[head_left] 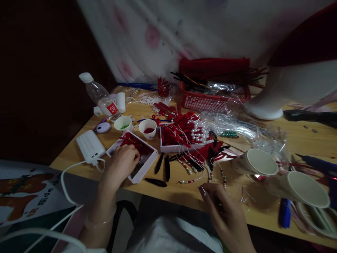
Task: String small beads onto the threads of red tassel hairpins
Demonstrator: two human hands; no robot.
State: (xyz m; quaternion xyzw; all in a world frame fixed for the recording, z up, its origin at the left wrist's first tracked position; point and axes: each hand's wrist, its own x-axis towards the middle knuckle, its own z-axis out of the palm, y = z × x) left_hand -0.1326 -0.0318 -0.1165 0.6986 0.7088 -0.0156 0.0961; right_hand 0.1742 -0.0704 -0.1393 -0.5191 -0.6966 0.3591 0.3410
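My left hand (pixel 123 160) reaches over a shallow white box (pixel 144 168) with red fuzzy pieces (pixel 134 140) in it. Its fingers curl down into the box, and their tips are hidden. At the table's front edge is my right hand (pixel 225 207), its thumb and forefinger pinched together; anything between them is too small to make out. Close to its fingertips lie strings of red, white and green beads (pixel 188 181). Behind them, a second white box (pixel 168 149) holds red fuzzy pieces with white pearl beads (pixel 201 130) and loose white threads.
Two paper cups of small beads, green (pixel 123 123) and red (pixel 147 129), stand behind the left box. A water bottle (pixel 102 98) and power bank (pixel 90 146) are left. A red basket (pixel 210 100) stands behind; two large paper cups (pixel 260 162) lean at right.
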